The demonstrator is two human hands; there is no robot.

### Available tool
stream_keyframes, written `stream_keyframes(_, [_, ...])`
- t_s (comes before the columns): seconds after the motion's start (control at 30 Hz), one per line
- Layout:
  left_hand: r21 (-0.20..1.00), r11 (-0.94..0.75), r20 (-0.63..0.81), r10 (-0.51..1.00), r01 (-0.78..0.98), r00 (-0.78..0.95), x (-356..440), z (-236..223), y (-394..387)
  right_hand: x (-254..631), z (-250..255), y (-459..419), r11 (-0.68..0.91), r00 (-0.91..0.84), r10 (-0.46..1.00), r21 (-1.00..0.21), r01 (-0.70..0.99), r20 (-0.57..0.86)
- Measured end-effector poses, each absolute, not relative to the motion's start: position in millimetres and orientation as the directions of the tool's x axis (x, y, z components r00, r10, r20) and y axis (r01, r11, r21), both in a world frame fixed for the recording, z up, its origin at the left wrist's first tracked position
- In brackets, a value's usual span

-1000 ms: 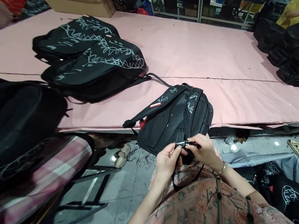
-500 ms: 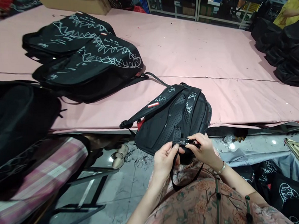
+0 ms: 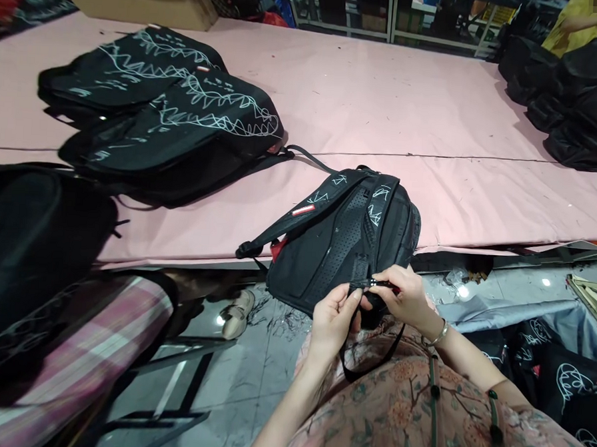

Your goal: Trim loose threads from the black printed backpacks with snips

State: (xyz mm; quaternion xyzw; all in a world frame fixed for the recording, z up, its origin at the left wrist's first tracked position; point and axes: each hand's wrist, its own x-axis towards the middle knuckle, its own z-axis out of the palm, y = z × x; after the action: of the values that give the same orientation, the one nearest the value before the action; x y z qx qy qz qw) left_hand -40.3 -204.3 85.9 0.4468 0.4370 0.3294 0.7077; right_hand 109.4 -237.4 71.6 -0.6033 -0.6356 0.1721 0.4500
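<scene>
A black backpack (image 3: 312,267) lies at the table's front edge with its padded back and shoulder straps facing up. Over its lower end, my left hand (image 3: 334,315) pinches a black webbing strap (image 3: 358,283) between thumb and fingers. Close by on the right, my right hand (image 3: 405,297) is closed on a small dark piece with pale shiny spots; its kind cannot be made out. The fingertips of both hands nearly meet at the strap. A loop of black webbing (image 3: 365,374) hangs below them against my floral clothing.
Two black backpacks (image 3: 184,121) with white line drawings lie on the pink-covered table (image 3: 385,101). Another black bag (image 3: 38,216) is at left. Black bags (image 3: 585,98) are piled at far right near a person in yellow. More bags (image 3: 565,381) lie lower right in grey cloth.
My left hand has shifted slightly right and closer to my right hand, and the strap piece between them is now more covered by the fingers. The backpack stays in place.
</scene>
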Motion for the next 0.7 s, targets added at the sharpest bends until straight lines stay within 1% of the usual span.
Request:
stream_keyframes(0.07, [0.834, 0.500, -0.361, 0.815, -0.235, 0.454, -41.8, 88.4, -203.9, 109.6, 69.5, -236.5, 0.183, 0.224, 0.920, -0.859, 0.479, 0.321])
stream_keyframes(0.13, [0.667, 0.630, -0.355, 0.738, -0.397, 0.574, -44.5, 90.1, -202.5, 108.6, 67.3, -234.3, 0.128, 0.328, 0.924, -0.967, 0.222, 0.198])
stream_keyframes(0.17, [0.575, 0.691, -0.329, 0.685, -0.438, 0.649, -45.7, 90.2, -201.6, 107.6, 66.6, -232.4, 0.097, 0.349, 0.930, -0.992, 0.075, 0.118])
stream_keyframes(0.2, [0.493, 0.745, -0.296, 0.629, -0.449, 0.719, -46.4, 89.8, -200.9, 106.5, 66.6, -230.1, 0.064, 0.342, 0.939, -0.997, -0.052, 0.043])
stream_keyframes(0.23, [0.434, 0.790, -0.267, 0.571, -0.432, 0.776, -46.5, 89.0, -200.6, 105.3, 67.1, -227.4, 0.027, 0.308, 0.951, -0.990, -0.142, -0.018])
stream_keyframes(0.27, [0.398, 0.827, -0.251, 0.515, -0.397, 0.820, -45.8, 87.9, -200.7, 104.2, 68.2, -224.5, -0.014, 0.264, 0.962, -0.981, -0.193, -0.066])
stream_keyframes(0.3, [0.387, 0.852, -0.254, 0.466, -0.353, 0.847, -44.5, 87.0, -201.3, 103.3, 69.7, -221.4, -0.057, 0.222, 0.969, -0.974, -0.221, -0.107])
stream_keyframes(0.33, [0.400, 0.859, -0.276, 0.447, -0.321, 0.851, -42.7, 86.3, -202.4, 102.8, 71.3, -218.6, -0.101, 0.189, 0.971, -0.965, -0.242, -0.149])
stream_keyframes(0.37, [0.434, 0.846, -0.314, 0.463, -0.309, 0.829, -40.7, 86.0, -203.9, 102.7, 72.7, -216.0, -0.140, 0.168, 0.968, -0.954, -0.265, -0.189])
stream_keyframes(0.43, [0.543, 0.773, -0.391, 0.579, -0.328, 0.716, -37.5, 86.5, -207.3, 103.3, 74.3, -212.0, -0.188, 0.166, 0.955, -0.934, -0.303, -0.246])
stream_keyframes(0.5, [0.660, 0.674, -0.434, 0.702, -0.330, 0.565, -36.2, 87.7, -209.9, 104.3, 74.1, -210.0, -0.192, 0.214, 0.943, -0.942, -0.276, -0.255])
stream_keyframes(0.6, [0.766, 0.596, -0.471, 0.776, -0.241, 0.420, -37.4, 89.1, -210.6, 104.7, 72.5, -210.5, -0.147, 0.299, 0.938, -0.983, -0.110, -0.174])
stream_keyframes(0.7, [0.781, 0.586, -0.500, 0.793, -0.213, 0.348, -38.9, 90.0, -208.7, 105.2, 72.0, -215.6, -0.073, 0.352, 0.936, -0.987, 0.143, -0.018])
